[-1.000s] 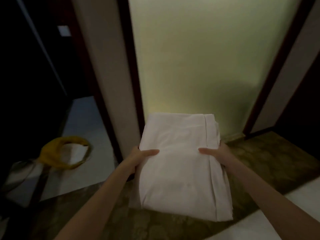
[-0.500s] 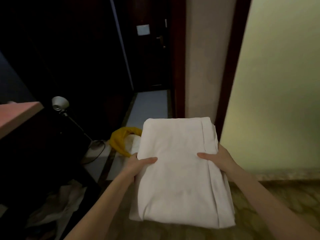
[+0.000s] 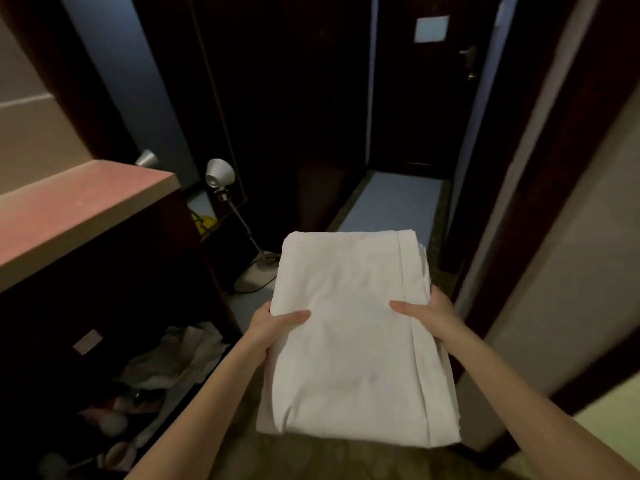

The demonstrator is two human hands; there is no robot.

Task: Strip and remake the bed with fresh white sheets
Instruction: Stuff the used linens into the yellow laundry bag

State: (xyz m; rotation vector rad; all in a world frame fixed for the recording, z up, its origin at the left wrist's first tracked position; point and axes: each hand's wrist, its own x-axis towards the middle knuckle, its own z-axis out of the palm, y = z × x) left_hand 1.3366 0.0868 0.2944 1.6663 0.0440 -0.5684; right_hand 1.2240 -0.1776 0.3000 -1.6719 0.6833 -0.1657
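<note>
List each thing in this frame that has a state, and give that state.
folded white sheets: folded, carried flat in both hands
left hand: grips the stack's left edge, thumb on top
right hand: grips the right edge, thumb on top
door: closed
desk lamp: on the floor, unlit
crumpled linen: heaped on the floor

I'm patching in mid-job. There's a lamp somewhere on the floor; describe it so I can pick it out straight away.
Start at the red-topped counter on the left and go to its far corner. Just past it, on the floor before the dark hallway, stands the desk lamp, its base partly hidden behind the folded white sheets. It alone has a pale dome shade on a thin angled arm.
</note>
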